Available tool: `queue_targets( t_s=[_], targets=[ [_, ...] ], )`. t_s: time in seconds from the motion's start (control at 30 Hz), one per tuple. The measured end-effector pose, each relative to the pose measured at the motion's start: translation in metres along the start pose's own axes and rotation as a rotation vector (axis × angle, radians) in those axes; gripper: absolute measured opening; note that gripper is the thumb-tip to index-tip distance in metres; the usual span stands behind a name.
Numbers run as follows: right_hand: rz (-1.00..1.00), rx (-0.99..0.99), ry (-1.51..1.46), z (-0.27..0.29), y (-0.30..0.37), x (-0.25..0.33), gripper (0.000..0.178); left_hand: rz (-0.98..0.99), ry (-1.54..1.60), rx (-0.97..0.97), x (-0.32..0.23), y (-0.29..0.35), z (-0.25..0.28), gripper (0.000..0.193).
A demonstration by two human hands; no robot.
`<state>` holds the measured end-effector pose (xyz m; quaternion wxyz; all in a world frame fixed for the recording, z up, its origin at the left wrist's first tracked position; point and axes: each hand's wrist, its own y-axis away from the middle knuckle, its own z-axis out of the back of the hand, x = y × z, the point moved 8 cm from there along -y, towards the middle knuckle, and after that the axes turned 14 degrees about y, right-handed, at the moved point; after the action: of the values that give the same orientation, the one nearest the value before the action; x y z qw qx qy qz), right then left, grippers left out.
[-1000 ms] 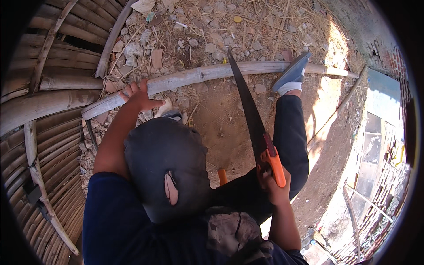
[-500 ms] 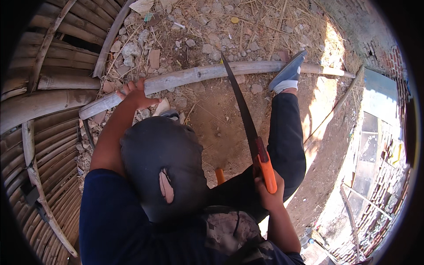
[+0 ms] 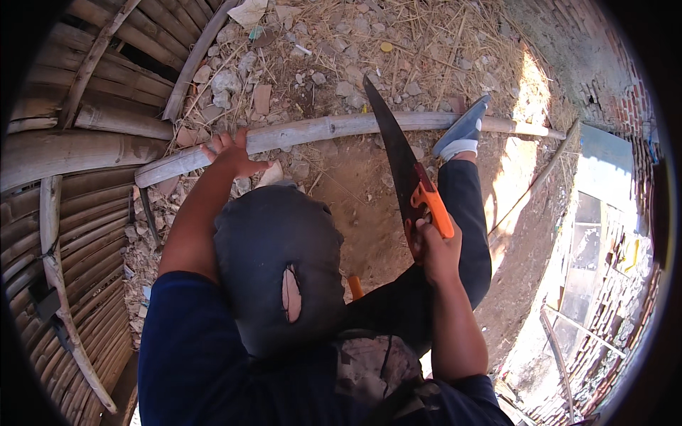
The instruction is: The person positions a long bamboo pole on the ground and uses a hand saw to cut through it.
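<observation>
My left hand (image 3: pixel 233 153) lies on the left part of a long, pale bamboo pole (image 3: pixel 298 131), its fingers spread over the pole and its thumb pointing right. In my right hand (image 3: pixel 439 245) is a handsaw (image 3: pixel 394 142) with a dark blade and an orange handle, closed fingers around the handle. The blade points away from me, its tip above the pole in the picture; I cannot tell whether it touches the pole. My bent left knee (image 3: pixel 277 263), in torn black trousers, fills the middle. My right foot, in a grey-blue shoe (image 3: pixel 462 128), rests against the pole's right part.
A slatted bamboo structure (image 3: pixel 92 241) stands on the left. Stones, broken tile and straw (image 3: pixel 334 64) litter the ground beyond the pole. A brick wall (image 3: pixel 618 92) and pale panels (image 3: pixel 604 167) line the right side. A small orange object (image 3: pixel 355 287) shows beside my knee.
My right hand has moved forward with the handsaw, and the blade has turned to show more of its flat side. My left hand stays on the pole. The whole view has shifted slightly.
</observation>
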<state>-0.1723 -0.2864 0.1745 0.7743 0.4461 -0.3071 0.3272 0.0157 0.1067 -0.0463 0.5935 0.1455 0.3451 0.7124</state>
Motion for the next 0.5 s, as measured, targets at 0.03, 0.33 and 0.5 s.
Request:
queue_targets(
  t_s=[0.03, 0.33, 0.5],
  targets=[
    [0.000, 0.010, 0.038, -0.005, 0.002, 0.004, 0.007, 0.002, 0.007, 0.020, -0.001, 0.002, 0.000, 0.134],
    [-0.032, 0.005, 0.075, 0.000, 0.005, 0.016, 0.006, 0.007, 0.021, 0.047, -0.005, 0.014, 0.008, 0.132],
    [0.055, -0.063, 0.037, -0.004, 0.002, -0.011, 0.009, 0.037, -0.030, 0.092, -0.007, 0.011, 0.009, 0.135]
  ],
)
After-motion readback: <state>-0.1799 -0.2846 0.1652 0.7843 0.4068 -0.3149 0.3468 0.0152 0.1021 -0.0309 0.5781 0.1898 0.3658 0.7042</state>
